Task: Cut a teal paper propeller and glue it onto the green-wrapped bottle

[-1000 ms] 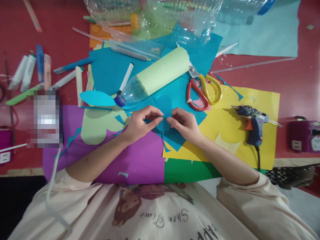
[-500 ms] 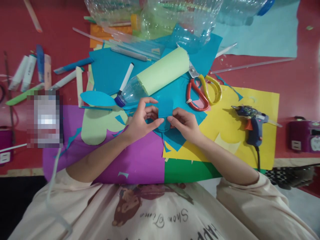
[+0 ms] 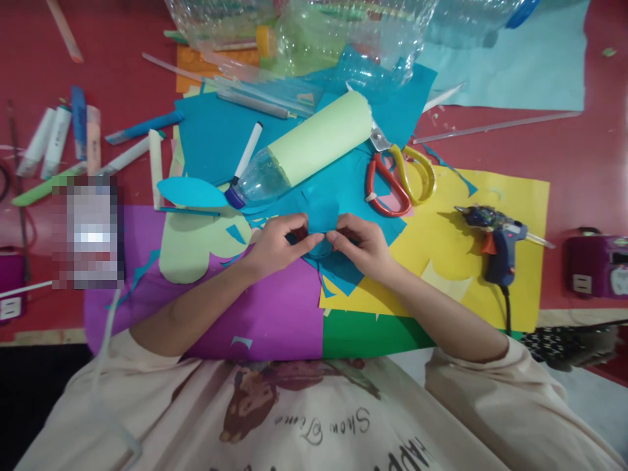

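Observation:
A small piece of blue paper [image 3: 322, 212] is held between both hands, with a crease or edge running across it at the thumbs. My left hand [image 3: 287, 242] pinches its left side, fingers curled behind. My right hand [image 3: 360, 241] grips the right side the same way, its thumb close to the left thumb. Just beyond lies a plastic bottle [image 3: 260, 175] wrapped in light green paper [image 3: 324, 137], its purple cap pointing left. A blue leaf-shaped paper [image 3: 191, 192] rests by the cap. Scissors [image 3: 400, 180] with red and yellow handles lie right of the bottle.
A glue gun [image 3: 500, 245] lies on yellow paper [image 3: 520, 196] at the right. Several markers [image 3: 56, 144] and a blurred-out phone [image 3: 93, 232] are at the left. Large clear plastic bottles [image 3: 338, 39] stand at the back. Purple paper [image 3: 275, 314] covers the near edge.
The left fingers have come down from the paper's upper left edge and curled in at the crease. Both thumbs are now closer together on the blue paper.

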